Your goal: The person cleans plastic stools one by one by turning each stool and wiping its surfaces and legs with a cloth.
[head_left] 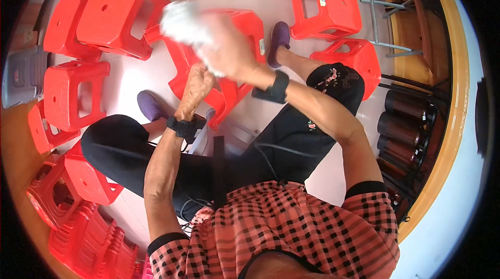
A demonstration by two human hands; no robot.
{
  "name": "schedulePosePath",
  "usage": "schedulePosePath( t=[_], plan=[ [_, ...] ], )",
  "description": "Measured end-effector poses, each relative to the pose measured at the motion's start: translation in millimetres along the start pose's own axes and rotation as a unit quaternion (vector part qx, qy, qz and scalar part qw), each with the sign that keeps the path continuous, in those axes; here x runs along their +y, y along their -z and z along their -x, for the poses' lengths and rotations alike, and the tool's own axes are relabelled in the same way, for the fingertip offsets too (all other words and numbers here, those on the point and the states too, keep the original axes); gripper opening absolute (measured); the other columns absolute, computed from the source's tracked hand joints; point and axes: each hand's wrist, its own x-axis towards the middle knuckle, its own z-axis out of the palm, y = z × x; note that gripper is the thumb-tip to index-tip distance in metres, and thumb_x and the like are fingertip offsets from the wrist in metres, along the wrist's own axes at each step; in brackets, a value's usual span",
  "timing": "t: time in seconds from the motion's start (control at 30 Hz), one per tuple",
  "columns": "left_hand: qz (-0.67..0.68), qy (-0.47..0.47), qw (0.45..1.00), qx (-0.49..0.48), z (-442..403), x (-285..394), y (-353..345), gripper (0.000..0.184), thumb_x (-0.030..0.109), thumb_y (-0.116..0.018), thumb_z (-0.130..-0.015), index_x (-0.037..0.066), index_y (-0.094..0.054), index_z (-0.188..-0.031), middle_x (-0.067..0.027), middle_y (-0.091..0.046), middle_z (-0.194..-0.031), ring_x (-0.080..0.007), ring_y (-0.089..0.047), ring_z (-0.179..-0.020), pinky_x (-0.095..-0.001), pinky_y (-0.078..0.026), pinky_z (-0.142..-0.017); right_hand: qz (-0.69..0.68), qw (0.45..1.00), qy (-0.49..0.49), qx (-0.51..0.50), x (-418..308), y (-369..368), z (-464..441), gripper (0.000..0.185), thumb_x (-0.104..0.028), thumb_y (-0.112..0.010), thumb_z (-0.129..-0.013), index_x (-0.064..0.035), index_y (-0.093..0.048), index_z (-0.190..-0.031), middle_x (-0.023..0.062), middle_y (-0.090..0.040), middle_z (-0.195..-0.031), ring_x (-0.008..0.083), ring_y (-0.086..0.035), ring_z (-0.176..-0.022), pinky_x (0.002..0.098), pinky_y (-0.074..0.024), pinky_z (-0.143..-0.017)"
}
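A red plastic stool [252, 26] is tilted between my knees, partly covered by my hands and forearms. My left hand [198, 87] is closed at the stool's near side, its fingers appearing to grip the plastic. Smeared by motion, my right hand [229, 47] passes above the stool and holds a crumpled white cloth [182, 23]. Part of the cloth hangs down beside my left hand. Whether the cloth touches the stool is unclear.
Several red stools [112, 16] stand on the left and far floor, with a stack of stools [88, 240] at lower left. Two more red stools [333, 8] are at my right. Dark cylindrical containers [403, 107] fill a shelf on the right. Grey bins [23, 76] sit far left.
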Motion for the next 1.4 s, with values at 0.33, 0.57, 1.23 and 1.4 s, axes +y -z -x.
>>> schedulePosePath(
  t=[0.33,0.57,1.23,1.4],
  plan=[
    [0.036,0.080,0.996,-0.003,35.4,-10.8,-13.7,0.033,0.028,-0.059,-0.094,-0.004,-0.061,-0.087,-0.0003,-0.059,-0.075,-0.0075,-0.048,-0.076,-0.0278,-0.041,-0.068,0.160,0.971,-0.164,-0.064,73.6,38.0,1.7,0.043,-0.025,-0.067,-0.080,-0.0103,-0.054,-0.118,0.0193,-0.058,-0.113,0.0376,-0.060,-0.101,0.0451,-0.0494,-0.084],
    [0.360,0.149,0.909,-0.148,21.4,-43.8,18.8,0.057,0.040,-0.046,-0.097,-0.001,-0.041,-0.137,-0.0213,-0.053,-0.130,-0.0328,-0.061,-0.107,-0.0460,-0.051,-0.093,0.152,0.962,-0.219,-0.054,103.9,62.9,6.0,0.049,-0.027,-0.068,-0.077,-0.0054,-0.056,-0.119,0.0215,-0.061,-0.112,0.0396,-0.060,-0.102,0.0448,-0.0488,-0.087],
    [0.261,0.266,0.923,-0.100,4.7,-35.3,17.1,0.045,0.013,-0.062,-0.085,0.000,-0.052,-0.126,-0.0079,-0.064,-0.099,-0.0184,-0.058,-0.104,-0.0326,-0.042,-0.097,0.046,0.969,-0.074,-0.233,85.4,27.9,89.0,0.043,-0.021,-0.066,-0.075,0.0008,-0.055,-0.111,0.0240,-0.064,-0.099,0.0406,-0.062,-0.093,0.0464,-0.0495,-0.082],
    [0.177,0.146,0.959,-0.165,27.9,-13.8,7.2,0.047,0.006,-0.052,-0.090,0.004,-0.044,-0.136,-0.0085,-0.063,-0.116,-0.0185,-0.057,-0.105,-0.0339,-0.045,-0.095,-0.027,0.954,-0.239,-0.181,96.7,51.8,81.9,0.033,-0.020,-0.066,-0.077,-0.0021,-0.058,-0.103,0.0202,-0.065,-0.087,0.0331,-0.066,-0.082,0.0397,-0.0513,-0.073]
  ],
)
